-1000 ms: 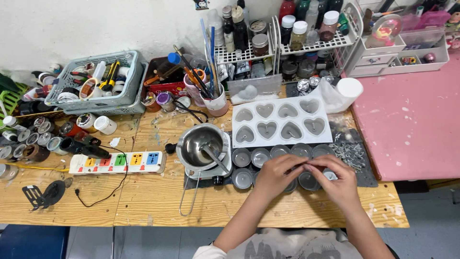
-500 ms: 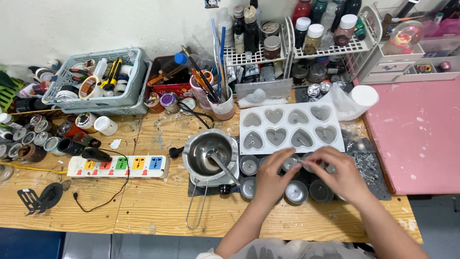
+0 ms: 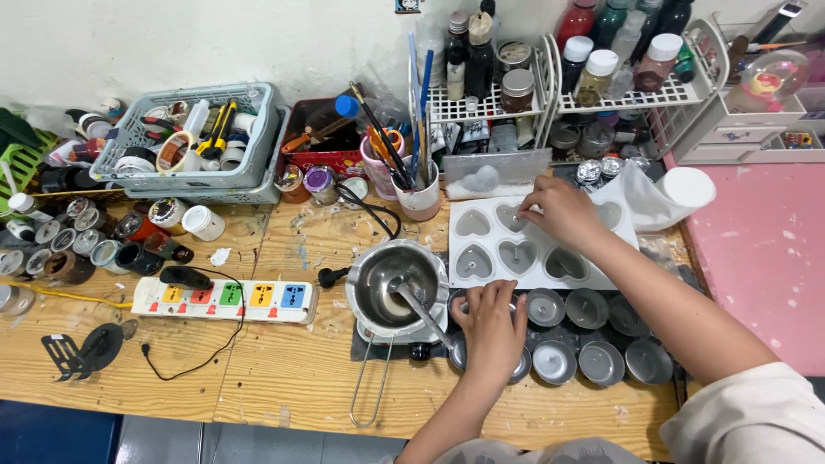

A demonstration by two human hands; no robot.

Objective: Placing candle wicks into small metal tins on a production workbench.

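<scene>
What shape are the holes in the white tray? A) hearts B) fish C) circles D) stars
A: the white tray has heart-shaped holes, and the right hand rests on its top row.

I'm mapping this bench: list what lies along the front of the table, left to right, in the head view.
Black stand → white power strip with coloured sockets → steel melting pot → left hand on a small round tin → row of empty round tins → pink surface.
</scene>
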